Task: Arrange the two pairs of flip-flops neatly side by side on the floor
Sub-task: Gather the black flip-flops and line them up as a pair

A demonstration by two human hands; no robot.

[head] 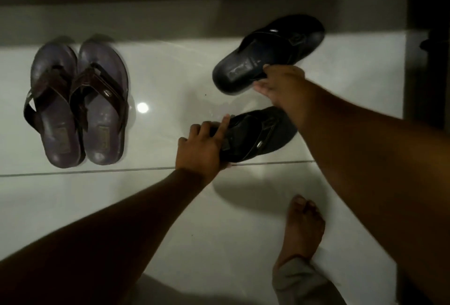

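A brown pair of flip-flops lies side by side on the white tiled floor at the left, its left one (52,107) touching its right one (103,102), toes pointing away from me. At the right are two black flip-flops, apart and angled. My right hand (280,82) grips the heel edge of the far black flip-flop (265,51), which points up and to the right. My left hand (204,148) holds the heel end of the near black flip-flop (260,134), with the index finger stretched out over it.
My bare foot (302,226) stands on the floor tiles (170,207) at the lower right. A low wall base (121,14) runs along the back. A dark vertical piece of furniture or door frame (428,48) rises at the right edge.
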